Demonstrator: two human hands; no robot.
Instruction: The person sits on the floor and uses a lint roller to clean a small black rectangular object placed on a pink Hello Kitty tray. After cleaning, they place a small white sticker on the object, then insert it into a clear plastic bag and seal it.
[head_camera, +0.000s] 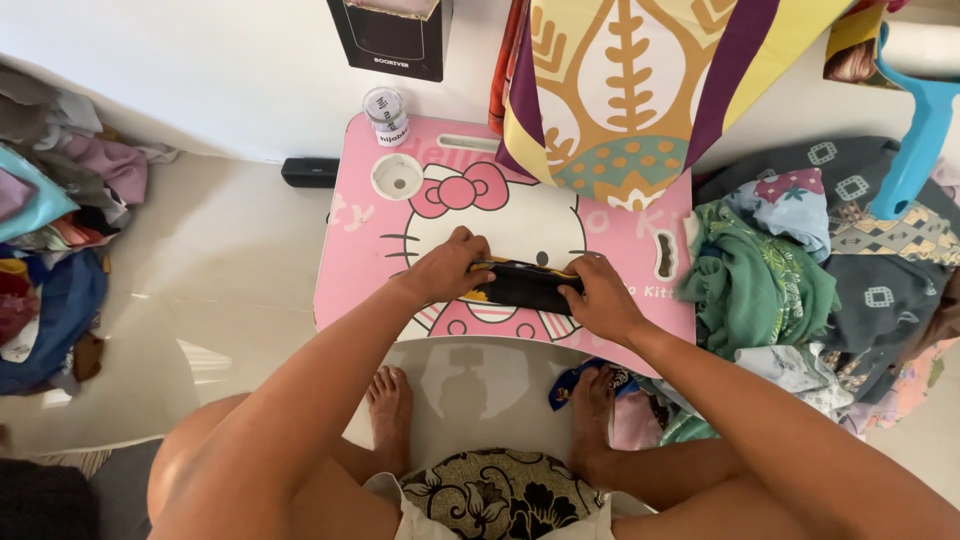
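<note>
A small folded black cloth (525, 284) with a yellow edge lies on a pink cartoon-cat lap table (350, 250). My left hand (448, 266) grips its left end, fingers curled over the top edge. My right hand (598, 295) pinches and presses its right end. Both hands rest on the table's near middle. The cloth's centre shows between them; its ends are hidden under my fingers.
A small clear jar (386, 114) stands by the table's round cup hole (396, 176). Patterned yellow-purple fabric (640, 90) hangs over the far right corner. Clothes are heaped at the right (800, 270) and left (50, 220). A black box (392, 38) and a black bar (309, 172) sit behind.
</note>
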